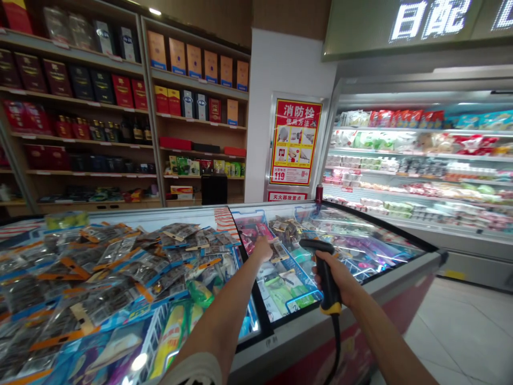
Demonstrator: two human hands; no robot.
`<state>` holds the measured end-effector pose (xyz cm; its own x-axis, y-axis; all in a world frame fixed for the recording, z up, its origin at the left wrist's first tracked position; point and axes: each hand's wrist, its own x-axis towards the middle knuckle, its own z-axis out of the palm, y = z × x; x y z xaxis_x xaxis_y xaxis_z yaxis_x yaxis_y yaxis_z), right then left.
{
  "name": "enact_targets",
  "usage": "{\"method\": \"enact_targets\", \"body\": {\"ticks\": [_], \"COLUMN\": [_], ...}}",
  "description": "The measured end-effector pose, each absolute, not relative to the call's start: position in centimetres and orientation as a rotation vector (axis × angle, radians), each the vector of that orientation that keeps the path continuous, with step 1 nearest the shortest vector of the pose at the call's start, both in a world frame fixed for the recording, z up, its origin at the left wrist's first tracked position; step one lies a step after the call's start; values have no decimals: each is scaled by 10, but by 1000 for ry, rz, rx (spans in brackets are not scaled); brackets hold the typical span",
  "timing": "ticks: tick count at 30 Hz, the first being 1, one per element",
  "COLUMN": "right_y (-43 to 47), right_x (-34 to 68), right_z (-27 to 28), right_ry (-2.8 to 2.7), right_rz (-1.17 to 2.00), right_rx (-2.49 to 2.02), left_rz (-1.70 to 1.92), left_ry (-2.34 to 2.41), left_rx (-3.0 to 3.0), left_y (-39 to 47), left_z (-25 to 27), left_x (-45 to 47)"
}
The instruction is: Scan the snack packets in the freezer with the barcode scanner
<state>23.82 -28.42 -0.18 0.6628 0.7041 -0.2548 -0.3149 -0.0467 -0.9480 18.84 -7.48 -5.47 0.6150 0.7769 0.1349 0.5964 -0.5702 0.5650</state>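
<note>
My right hand [334,275] is wrapped round the handle of a black and yellow barcode scanner [329,283], its head pointing left and its cable hanging down. Stretched forward over the chest freezer [276,320], my left hand [263,249] looks closed beside the pink packets [252,233] and some small dark packets [279,250]. Its fingertips are hidden, so whatever they hold does not show. Between my two hands a blue wire basket [296,262] is visible, with green packs [286,289] nearer me.
A heap of dark packets with orange strips [116,267] covers the left part of the freezer. Shelves of boxed goods [196,80] stand behind. A lit chilled display [417,160] runs along the right, past the tiled floor [460,326]. A red fire-hydrant notice [295,141] faces me.
</note>
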Motion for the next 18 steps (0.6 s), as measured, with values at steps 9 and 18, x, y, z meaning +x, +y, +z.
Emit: {"method": "enact_targets", "body": {"ticks": [9, 18], "right_y": [-283, -281], "right_x": [232, 214], "right_z": [-1, 7], "right_ry": [-377, -426], "right_rz": [879, 962], "right_rx": [-1394, -1373], "left_rz": [684, 834], "left_ry": [1124, 808], "left_rx": [2166, 1565], "left_y": [-88, -46], "left_z": [-68, -55], "left_x": [191, 175]}}
